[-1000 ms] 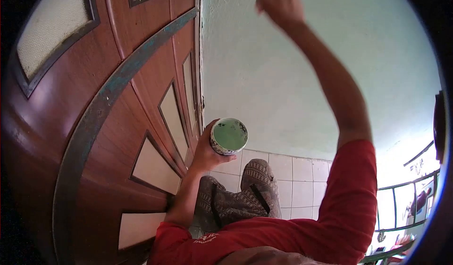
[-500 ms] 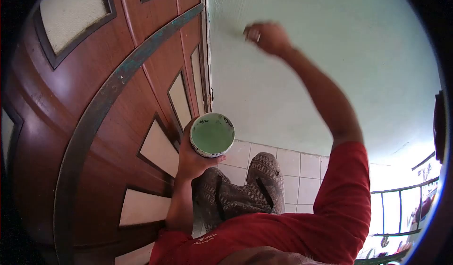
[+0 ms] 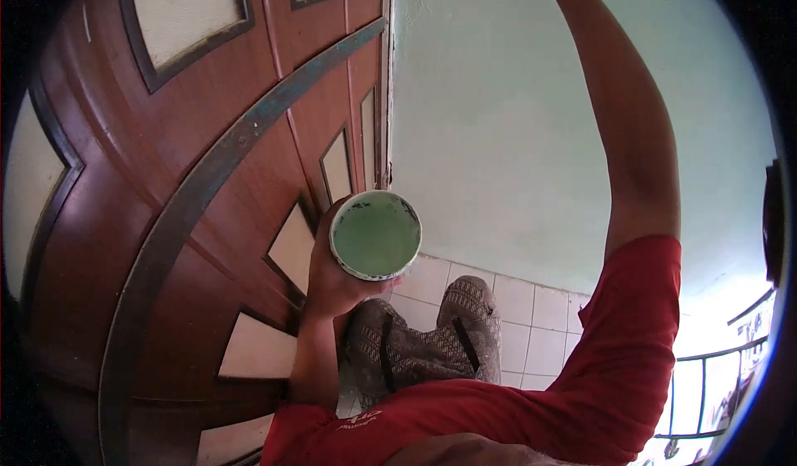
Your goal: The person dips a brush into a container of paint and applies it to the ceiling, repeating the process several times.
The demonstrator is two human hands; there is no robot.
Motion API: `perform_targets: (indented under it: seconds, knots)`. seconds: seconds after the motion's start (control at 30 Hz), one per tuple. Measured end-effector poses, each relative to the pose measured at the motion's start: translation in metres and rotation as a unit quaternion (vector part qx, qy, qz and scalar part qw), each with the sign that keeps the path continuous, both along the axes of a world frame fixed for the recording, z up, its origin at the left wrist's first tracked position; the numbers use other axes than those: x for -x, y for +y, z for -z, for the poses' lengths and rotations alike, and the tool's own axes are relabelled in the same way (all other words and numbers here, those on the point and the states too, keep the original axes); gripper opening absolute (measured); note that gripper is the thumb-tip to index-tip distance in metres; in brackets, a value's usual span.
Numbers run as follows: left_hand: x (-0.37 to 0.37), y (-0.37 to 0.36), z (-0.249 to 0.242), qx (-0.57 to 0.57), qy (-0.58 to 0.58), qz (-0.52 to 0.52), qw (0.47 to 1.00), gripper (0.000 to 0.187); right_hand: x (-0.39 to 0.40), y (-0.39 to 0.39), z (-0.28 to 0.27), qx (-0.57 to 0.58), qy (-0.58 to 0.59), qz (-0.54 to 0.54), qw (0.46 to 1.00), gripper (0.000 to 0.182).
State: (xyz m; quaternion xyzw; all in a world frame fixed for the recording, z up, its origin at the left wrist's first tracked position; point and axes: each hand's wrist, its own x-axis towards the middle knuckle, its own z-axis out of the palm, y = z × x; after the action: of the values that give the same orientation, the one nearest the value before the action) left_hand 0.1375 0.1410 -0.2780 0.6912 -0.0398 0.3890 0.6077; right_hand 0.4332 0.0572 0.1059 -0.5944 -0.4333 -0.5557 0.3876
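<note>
My left hand (image 3: 332,282) is wrapped around a round paint pot (image 3: 383,276), holding it from its left side and below. Pale green paint (image 3: 378,235) fills the lower part inside, and dark flecks mark the inner wall near the rim. The pot is about upright, over my knees. My right arm (image 3: 635,134) stretches up along a pale green wall (image 3: 498,117). The right hand itself is cut off by the top edge of the view, so its fingers and anything in them are hidden.
On the left stands a reddish-brown panelled door (image 3: 199,167) with frosted panes and a worn dark band (image 3: 241,134) across it. White floor tiles (image 3: 516,300) lie below the wall. A metal railing (image 3: 706,383) is at the lower right.
My right hand, earlier against the wall with a small object I cannot make out, has moved up out of view. The pot appears slightly larger. The view has shifted a little left.
</note>
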Motion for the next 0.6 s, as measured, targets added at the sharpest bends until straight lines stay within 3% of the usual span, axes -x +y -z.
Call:
perform_targets:
  seconds: [0.07,0.2,0.27,0.33,0.4,0.47,0.5,0.57,0.6]
  knots:
    - [0.001,0.002,0.001,0.020,0.000,0.005,1.000,0.108,-0.008,0.013,0.006,-0.016,0.024,-0.025,0.999,0.021]
    - [0.001,0.003,0.002,-0.001,0.012,-0.004,1.000,0.110,-0.036,0.036,0.016,-0.002,-0.079,-0.010,0.997,0.014]
    - [-0.003,0.005,0.007,0.001,0.007,-0.001,1.000,0.111,-0.050,0.048,0.023,0.028,-0.208,0.072,0.975,0.008]
    - [-0.003,0.005,0.015,0.032,0.009,0.013,0.999,0.112,-0.050,0.058,0.047,0.132,-0.125,0.119,0.976,0.008]
    - [-0.003,0.009,0.017,0.024,0.013,0.008,1.000,0.112,-0.081,0.080,0.104,0.226,-0.128,0.169,0.951,0.021]
    - [-0.001,0.012,0.017,0.017,0.018,0.004,1.000,0.112,-0.073,0.080,0.165,0.304,-0.217,0.204,0.905,0.035]
    - [0.000,0.013,0.018,0.038,0.023,0.014,0.999,0.112,-0.080,0.085,0.204,0.304,-0.232,0.181,0.906,0.035]
    - [0.003,0.011,0.019,0.064,0.029,0.026,0.997,0.112,-0.054,0.073,0.262,0.420,-0.176,0.139,0.879,0.042]
    - [0.003,0.010,0.017,0.056,0.033,0.023,0.998,0.112,-0.055,0.072,0.291,0.420,-0.212,0.125,0.874,0.037]
